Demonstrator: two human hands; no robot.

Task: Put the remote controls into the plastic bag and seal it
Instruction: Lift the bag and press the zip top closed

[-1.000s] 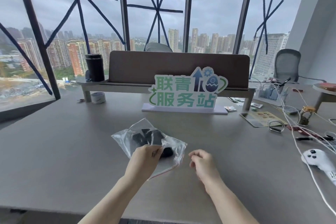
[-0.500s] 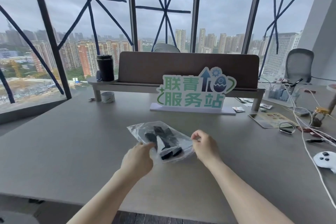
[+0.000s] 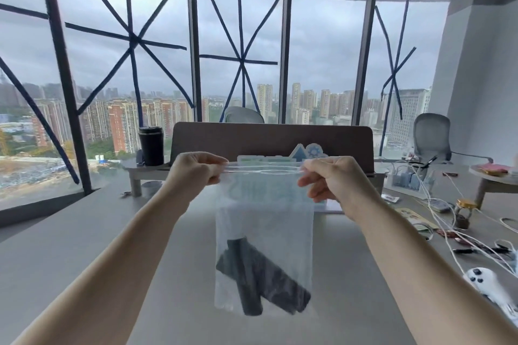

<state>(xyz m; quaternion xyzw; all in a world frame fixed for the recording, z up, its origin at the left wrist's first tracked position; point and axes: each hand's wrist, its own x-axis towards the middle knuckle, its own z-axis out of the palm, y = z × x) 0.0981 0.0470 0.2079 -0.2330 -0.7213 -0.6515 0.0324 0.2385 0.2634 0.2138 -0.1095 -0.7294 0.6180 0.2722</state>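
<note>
A clear plastic bag (image 3: 263, 221) hangs in the air above the grey desk (image 3: 70, 246), held up in front of me by its top strip. Black remote controls (image 3: 260, 277) lie crossed in the bottom of the bag, blurred through the plastic. My left hand (image 3: 196, 169) pinches the bag's top left corner. My right hand (image 3: 333, 176) pinches the top right corner. The zip strip is stretched straight between the two hands; I cannot tell whether it is pressed closed.
Behind the bag stand a brown desk divider (image 3: 274, 137), a partly hidden sign and a black tumbler (image 3: 151, 145). White cables (image 3: 437, 204), a small jar (image 3: 464, 211) and a white game controller (image 3: 487, 286) crowd the desk's right side. Office chairs stand by the windows.
The bag has been lifted off the desk and now hangs upright. Both hands moved up to its top corners. The remotes slid to the bottom, and the view tilted upward.
</note>
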